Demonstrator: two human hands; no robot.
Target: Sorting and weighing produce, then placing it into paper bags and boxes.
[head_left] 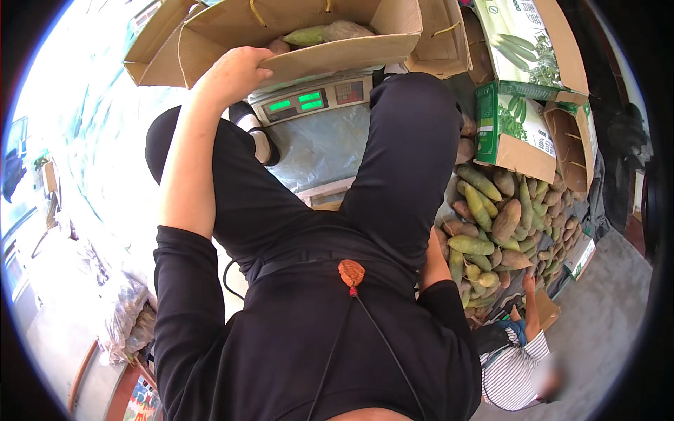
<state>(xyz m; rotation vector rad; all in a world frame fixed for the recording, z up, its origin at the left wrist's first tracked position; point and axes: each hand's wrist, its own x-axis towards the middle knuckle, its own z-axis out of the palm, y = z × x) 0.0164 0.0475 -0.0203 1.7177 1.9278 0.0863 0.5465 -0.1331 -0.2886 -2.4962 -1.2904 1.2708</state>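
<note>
At the top, my left hand (237, 74) grips the near flap of an open cardboard box (337, 59), its thumb on the near face. Inside the box lie a few radishes (307, 36), green and brownish with soil. Under the box is a weighing scale (312, 99) with lit green displays, between my knees. My right forearm (434, 264) goes down beside my right thigh. The thigh hides the fingers of my right hand, nearest to a large heap of radishes (505, 221) on the right.
Printed green and white cartons (523, 130) stand open beyond the heap. A person in a striped top (511, 375) is at the lower right, one hand near the heap. Plastic bags (126, 319) lie on the left. A red pendant (351, 272) hangs over my lap.
</note>
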